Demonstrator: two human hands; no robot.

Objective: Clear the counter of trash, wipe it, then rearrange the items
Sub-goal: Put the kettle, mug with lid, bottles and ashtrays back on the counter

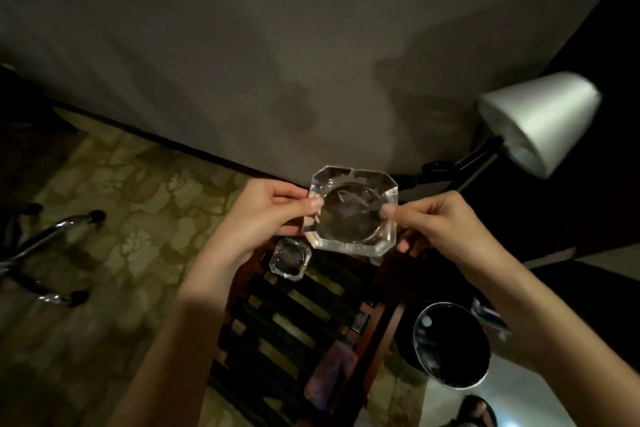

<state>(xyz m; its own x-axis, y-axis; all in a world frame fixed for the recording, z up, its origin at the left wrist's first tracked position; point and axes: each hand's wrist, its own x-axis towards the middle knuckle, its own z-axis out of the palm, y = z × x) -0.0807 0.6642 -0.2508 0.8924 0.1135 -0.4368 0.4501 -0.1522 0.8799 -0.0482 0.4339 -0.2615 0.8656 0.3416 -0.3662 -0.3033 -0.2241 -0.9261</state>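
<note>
A person holds a large glass ashtray in the air above a dark slatted wooden counter, its hollow facing up toward the camera. The thick, clear piece is square with cut corners, so no long axis shows. Left hand and right hand pinch its opposite rims, thumbs on top. A smaller glass ashtray sits on the counter just below.

Large clear glass ashtray, octagonal, held aloft, tilted; smaller glass ashtray on slatted table
</note>
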